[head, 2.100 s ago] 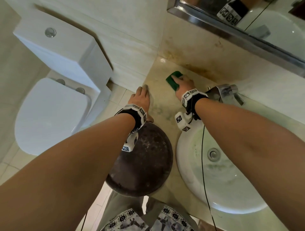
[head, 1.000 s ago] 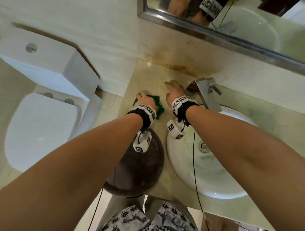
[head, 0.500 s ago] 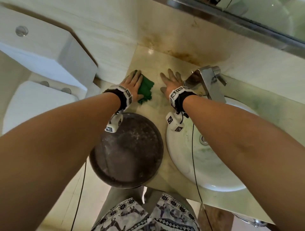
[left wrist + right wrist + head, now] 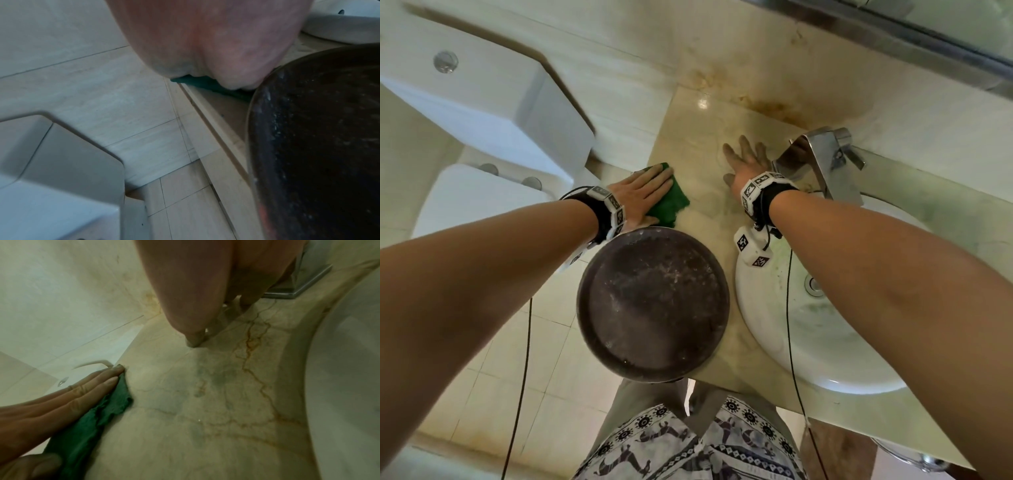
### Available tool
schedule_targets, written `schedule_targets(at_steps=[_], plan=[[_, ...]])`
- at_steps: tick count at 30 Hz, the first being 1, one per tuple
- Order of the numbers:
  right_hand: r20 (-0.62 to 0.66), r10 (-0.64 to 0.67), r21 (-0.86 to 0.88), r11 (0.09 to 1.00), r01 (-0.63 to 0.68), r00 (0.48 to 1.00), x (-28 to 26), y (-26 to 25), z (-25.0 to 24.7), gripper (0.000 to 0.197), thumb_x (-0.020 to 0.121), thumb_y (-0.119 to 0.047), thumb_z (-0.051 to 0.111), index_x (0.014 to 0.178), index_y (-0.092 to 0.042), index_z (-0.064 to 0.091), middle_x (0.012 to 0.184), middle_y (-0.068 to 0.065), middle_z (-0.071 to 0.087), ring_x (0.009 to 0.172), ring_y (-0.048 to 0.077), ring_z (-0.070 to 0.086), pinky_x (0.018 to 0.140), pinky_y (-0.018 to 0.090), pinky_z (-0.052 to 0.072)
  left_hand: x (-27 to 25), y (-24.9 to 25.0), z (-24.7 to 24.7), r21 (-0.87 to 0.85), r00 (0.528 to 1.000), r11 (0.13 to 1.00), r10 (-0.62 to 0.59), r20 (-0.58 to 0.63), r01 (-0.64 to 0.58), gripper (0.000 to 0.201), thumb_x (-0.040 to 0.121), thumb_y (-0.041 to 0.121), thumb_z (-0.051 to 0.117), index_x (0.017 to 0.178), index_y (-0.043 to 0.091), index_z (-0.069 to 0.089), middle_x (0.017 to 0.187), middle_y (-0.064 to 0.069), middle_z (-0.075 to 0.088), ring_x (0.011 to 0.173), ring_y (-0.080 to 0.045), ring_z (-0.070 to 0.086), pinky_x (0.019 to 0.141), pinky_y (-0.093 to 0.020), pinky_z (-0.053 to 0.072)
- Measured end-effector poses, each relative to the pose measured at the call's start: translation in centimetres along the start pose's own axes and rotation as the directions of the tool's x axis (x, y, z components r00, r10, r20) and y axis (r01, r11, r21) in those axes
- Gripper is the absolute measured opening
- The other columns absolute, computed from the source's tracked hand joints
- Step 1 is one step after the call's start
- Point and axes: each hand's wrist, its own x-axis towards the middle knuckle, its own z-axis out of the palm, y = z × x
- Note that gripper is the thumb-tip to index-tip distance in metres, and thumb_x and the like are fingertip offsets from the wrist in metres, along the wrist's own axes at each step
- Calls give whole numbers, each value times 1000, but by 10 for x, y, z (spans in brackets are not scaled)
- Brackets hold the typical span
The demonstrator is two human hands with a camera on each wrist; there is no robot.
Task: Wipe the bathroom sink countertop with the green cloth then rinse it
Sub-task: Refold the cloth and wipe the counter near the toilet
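The green cloth lies flat on the beige marble countertop near its left edge. My left hand presses down on the cloth with straight fingers; the right wrist view shows those fingers laid over the cloth. My right hand rests flat on the bare countertop just left of the chrome faucet, fingers spread and holding nothing. In the left wrist view only a sliver of cloth shows under my palm.
A round dark pan sits on the counter's front left corner, right behind my left wrist. The white basin lies to the right. A toilet stands left of the counter. A stained wall and mirror frame run behind.
The cloth passed from my right hand to my left. My left hand has slid it toward the counter's left edge. My right hand now rests flat beside the faucet.
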Motion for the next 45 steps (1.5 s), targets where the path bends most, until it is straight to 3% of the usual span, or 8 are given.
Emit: schedule_targets(at_steps=[15, 22, 25, 29, 32, 36, 39, 45], plan=[[0, -23, -5, 1000, 23, 1000, -3, 5, -8, 64, 99, -33, 42, 152, -38, 8, 161, -7, -13, 148, 26, -15, 118, 46, 0, 59, 48, -31, -23, 996, 1000, -1, -84, -1, 88, 96, 62, 27, 153, 6, -10, 160, -14, -15, 148, -29, -12, 122, -41, 0], [-43, -42, 44, 998, 44, 998, -1, 9, -3, 57, 100, -30, 34, 151, -39, 12, 162, -8, -9, 148, 25, -14, 119, 43, -1, 82, 62, -50, -138, 998, 988, -67, -17, 64, 97, 92, 60, 44, 153, 7, -9, 161, -12, -15, 149, -27, -13, 120, -39, -3], [-17, -29, 36, 999, 30, 999, -2, 5, -8, 58, 99, -33, 37, 151, -39, 13, 162, -8, -7, 149, 25, -12, 119, 42, 0, 82, 56, -60, -224, 999, 973, -54, -2, 52, 109, 83, 56, 64, 155, 7, -1, 162, -10, -10, 149, -27, -8, 120, -41, 9], [-156, -33, 37, 999, 39, 987, -3, -4, -13, 55, 89, -19, 48, 143, -28, 40, 158, 1, 20, 145, 29, 12, 119, 43, 19, 63, 45, -71, -339, 984, 933, -158, -83, 121, 118, 69, 54, 78, 154, 7, 10, 162, -10, 3, 149, -30, 1, 118, -47, 22], [-322, -145, -17, 989, 148, 936, -14, -21, -10, 40, 89, -20, 50, 129, -22, 54, 136, 6, 42, 126, 29, 37, 104, 43, 38, 46, 30, -70, -383, 965, 902, -249, -85, 199, 114, 68, 58, 76, 153, 9, 16, 161, -11, 9, 148, -31, 4, 118, -52, 21], [-98, -162, 61, 984, 168, 982, -21, -42, 13, 61, 90, -43, 56, 144, -22, 37, 144, 8, 34, 128, 32, 39, 107, 41, 36, 37, 19, -49, -288, 957, 914, -286, 40, 285, 130, 61, 66, 77, 153, 5, 7, 161, -16, 1, 148, -35, -1, 118, -52, 20], [-96, -146, 13, 989, 148, 985, -18, -38, 19, 63, 91, -35, 59, 147, -24, 32, 147, 9, 32, 128, 35, 36, 109, 40, 33, 37, 20, -38, -223, 962, 935, -267, 63, 274, 143, 55, 75, 74, 153, 3, 0, 160, -18, -8, 148, -36, -7, 119, -50, 17], [-136, -223, -133, 970, 205, 965, 1, -16, 1, 52, 90, -24, 60, 139, -35, 46, 130, 3, 45, 118, 28, 42, 96, 32, 37, 41, 22, -33, -221, 968, 943, -246, 44, 250, 145, 55, 79, 71, 153, 1, -2, 160, -16, -12, 148, -34, -7, 120, -47, 16]])
